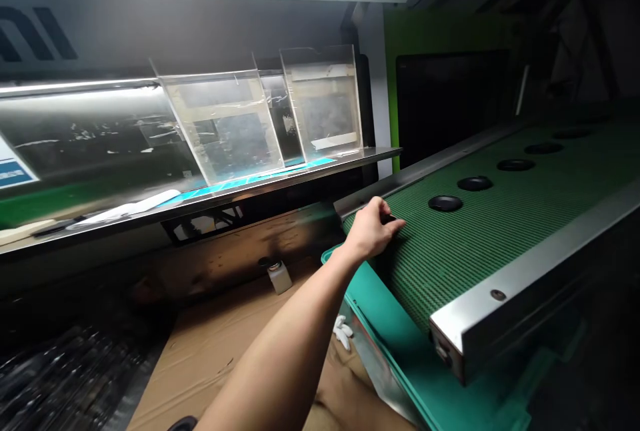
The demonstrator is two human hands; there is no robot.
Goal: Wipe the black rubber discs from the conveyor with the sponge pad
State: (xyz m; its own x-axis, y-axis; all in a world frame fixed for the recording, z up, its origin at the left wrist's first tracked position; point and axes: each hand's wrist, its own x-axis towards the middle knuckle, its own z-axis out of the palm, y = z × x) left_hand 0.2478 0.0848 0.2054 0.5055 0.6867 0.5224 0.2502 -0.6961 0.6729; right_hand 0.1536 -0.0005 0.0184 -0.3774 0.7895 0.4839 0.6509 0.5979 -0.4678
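My left hand reaches over the near end of a green conveyor belt. Its thumb and fingers are closed on a dark piece, mostly hidden by the fingers, which looks like one of the black discs. Several black round discs lie in a row along the belt; the closest black disc is just to the right of the hand. Another round black part shows at the bottom edge, beside my forearm. My right hand is out of view.
Metal rails edge the belt. Beneath its end is a teal bin. A small white-bodied bottle stands on cardboard, with a white glove nearby. Clear panels lean on a shelf under a bright lamp.
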